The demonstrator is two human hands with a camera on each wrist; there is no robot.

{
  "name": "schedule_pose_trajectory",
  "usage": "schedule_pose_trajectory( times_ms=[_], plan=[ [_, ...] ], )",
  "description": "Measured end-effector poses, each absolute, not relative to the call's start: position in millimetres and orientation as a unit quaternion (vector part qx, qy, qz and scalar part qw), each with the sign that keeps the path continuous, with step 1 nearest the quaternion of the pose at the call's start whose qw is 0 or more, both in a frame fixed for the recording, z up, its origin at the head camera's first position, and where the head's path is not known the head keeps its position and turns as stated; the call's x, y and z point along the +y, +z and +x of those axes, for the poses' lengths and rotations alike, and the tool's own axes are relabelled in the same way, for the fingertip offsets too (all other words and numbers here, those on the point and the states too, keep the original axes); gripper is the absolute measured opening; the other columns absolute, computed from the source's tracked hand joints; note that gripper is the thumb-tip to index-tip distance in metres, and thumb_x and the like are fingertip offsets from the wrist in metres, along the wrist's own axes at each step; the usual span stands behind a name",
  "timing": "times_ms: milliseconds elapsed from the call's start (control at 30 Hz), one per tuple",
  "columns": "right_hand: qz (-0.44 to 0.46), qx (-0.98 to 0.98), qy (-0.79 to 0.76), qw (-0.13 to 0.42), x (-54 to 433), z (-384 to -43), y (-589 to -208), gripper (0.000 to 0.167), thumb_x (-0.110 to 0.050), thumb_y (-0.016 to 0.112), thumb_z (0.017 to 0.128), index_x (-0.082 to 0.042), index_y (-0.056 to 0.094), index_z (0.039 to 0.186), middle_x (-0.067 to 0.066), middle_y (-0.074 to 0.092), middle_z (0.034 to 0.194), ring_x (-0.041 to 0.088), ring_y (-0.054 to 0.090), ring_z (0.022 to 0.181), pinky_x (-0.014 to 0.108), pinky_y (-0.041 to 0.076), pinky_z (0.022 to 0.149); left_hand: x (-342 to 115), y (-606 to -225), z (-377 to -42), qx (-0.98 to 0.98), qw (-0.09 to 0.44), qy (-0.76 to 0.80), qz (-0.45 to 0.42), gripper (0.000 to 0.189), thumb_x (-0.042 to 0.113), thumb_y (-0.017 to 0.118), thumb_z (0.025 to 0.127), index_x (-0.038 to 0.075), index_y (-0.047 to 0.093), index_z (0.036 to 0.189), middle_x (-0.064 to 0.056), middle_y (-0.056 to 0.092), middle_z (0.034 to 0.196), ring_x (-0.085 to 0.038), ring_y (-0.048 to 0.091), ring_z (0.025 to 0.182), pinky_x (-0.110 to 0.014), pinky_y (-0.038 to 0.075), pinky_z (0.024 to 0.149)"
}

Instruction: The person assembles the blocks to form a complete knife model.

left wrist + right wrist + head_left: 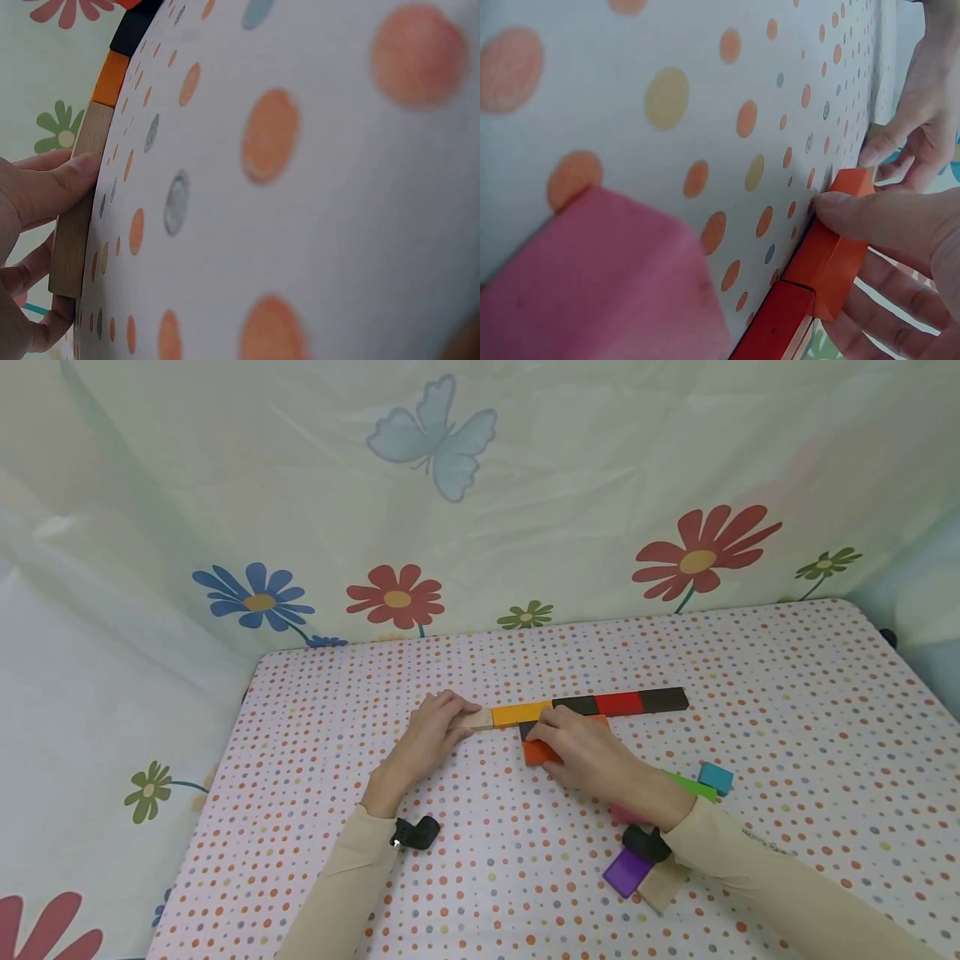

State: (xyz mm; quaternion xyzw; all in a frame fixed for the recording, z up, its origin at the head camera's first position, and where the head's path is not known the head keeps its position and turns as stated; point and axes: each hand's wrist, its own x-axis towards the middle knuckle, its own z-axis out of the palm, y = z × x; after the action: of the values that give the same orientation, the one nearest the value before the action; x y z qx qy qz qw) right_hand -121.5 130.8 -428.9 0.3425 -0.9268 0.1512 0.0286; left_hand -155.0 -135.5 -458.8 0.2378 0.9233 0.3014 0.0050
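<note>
A row of flat blocks runs across the table. At its left end my left hand [433, 731] grips a plain wooden block [76, 217], thumb along the near side and fingers round the far side and end. A yellow-orange block [517, 715] sits right of it, then a black block [576, 703], a red block [619, 703] and another black block [664, 699]. My right hand [588, 752] pinches an orange block [831, 259] between thumb and fingers, just in front of the row. A dark piece [527, 729] shows beside the orange one, partly hidden by the fingers.
Under and beside my right forearm lie loose blocks: a green block [692, 785], a teal block [716, 778], a pink block [611, 289], a purple block [628, 872] and a plain wooden one [663, 887]. A flowered cloth [525, 527] hangs behind the dotted table.
</note>
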Motion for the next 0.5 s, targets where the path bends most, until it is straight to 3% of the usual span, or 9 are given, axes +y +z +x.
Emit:
schedule_pose_trajectory(
  times_ms=[133, 267, 500],
  plan=[
    [0.341, -0.929, 0.143, 0.016, 129.8, -121.3, -429.4, 0.035, -0.006, 0.092, 0.078, -0.003, 0.077, 0.109, 0.010, 0.065, 0.105, 0.022, 0.058, 0.091, 0.034, 0.057, 0.076, -135.5, -459.9, -154.9, 0.924, 0.008, 0.300, 0.236, 0.032, 0.014, 0.071, 0.100, 0.011, 0.069, 0.132, -0.005, 0.065, 0.125, -0.028, 0.058, 0.114, -0.052, 0.046, 0.096],
    [0.340, -0.930, 0.137, 0.001, 128.7, -120.9, -429.1, 0.037, -0.004, 0.091, 0.078, -0.001, 0.076, 0.112, 0.011, 0.066, 0.109, 0.024, 0.058, 0.095, 0.036, 0.056, 0.079, -135.4, -459.3, -154.4, 0.925, 0.011, 0.299, 0.235, 0.032, 0.015, 0.071, 0.100, 0.012, 0.069, 0.132, -0.004, 0.064, 0.125, -0.027, 0.058, 0.117, -0.054, 0.044, 0.101],
    [0.350, -0.927, 0.134, 0.002, 129.0, -119.9, -428.1, 0.038, 0.000, 0.089, 0.078, 0.001, 0.076, 0.113, 0.012, 0.065, 0.108, 0.024, 0.058, 0.094, 0.035, 0.056, 0.078, -135.3, -457.4, -154.2, 0.926, 0.013, 0.298, 0.231, 0.032, 0.015, 0.071, 0.101, 0.011, 0.068, 0.133, -0.004, 0.064, 0.126, -0.029, 0.057, 0.116, -0.052, 0.044, 0.095]
  ],
)
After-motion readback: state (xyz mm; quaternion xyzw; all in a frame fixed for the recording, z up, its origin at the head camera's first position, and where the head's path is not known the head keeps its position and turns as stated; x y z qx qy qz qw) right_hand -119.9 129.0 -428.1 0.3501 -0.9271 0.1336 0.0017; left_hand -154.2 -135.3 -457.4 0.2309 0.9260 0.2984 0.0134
